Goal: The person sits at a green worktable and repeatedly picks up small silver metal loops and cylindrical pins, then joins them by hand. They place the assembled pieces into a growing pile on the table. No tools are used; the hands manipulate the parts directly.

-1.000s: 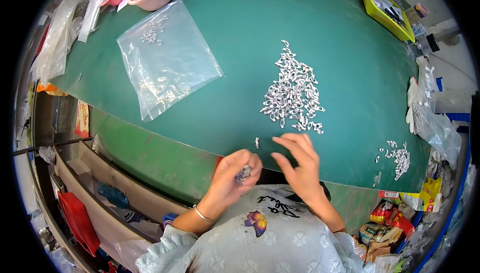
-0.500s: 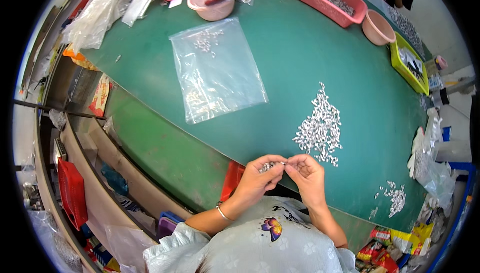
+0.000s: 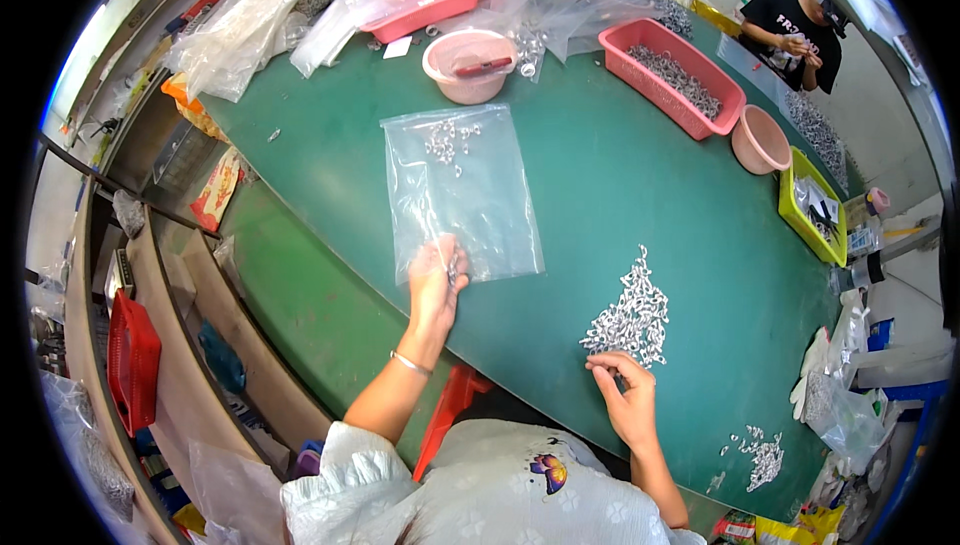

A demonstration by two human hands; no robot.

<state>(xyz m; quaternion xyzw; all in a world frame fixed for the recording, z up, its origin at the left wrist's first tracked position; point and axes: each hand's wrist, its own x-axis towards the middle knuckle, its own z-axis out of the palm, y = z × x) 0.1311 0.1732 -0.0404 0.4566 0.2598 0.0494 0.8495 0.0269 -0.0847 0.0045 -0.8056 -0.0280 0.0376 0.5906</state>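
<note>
My left hand (image 3: 434,280) lies over the near edge of a clear plastic bag (image 3: 490,200), fingers curled round several small silver metal pieces. More such pieces (image 3: 443,140) show at the bag's far end; whether they lie in it or on it I cannot tell. At the near edge of a larger pile of silver metal pieces (image 3: 635,310), shaped like little clasps, is my right hand (image 3: 628,395). Its thumb and forefinger come together there, and what they pinch is too small to make out. A smaller pile (image 3: 766,461) lies nearer the table's right corner.
Across the green table (image 3: 560,165) stand a pink bowl (image 3: 468,85) with a red-handled tool, a long pink bin (image 3: 675,75) of metal pieces, another pink bowl (image 3: 760,140) and a yellow-green tray (image 3: 812,207). Clear bags crowd the back. Another person (image 3: 795,35) sits far right.
My hands, together in front of me before, have separated. The left has gone forward and left onto the plastic bag; the right has come to the pile's edge. The whole view has shifted.
</note>
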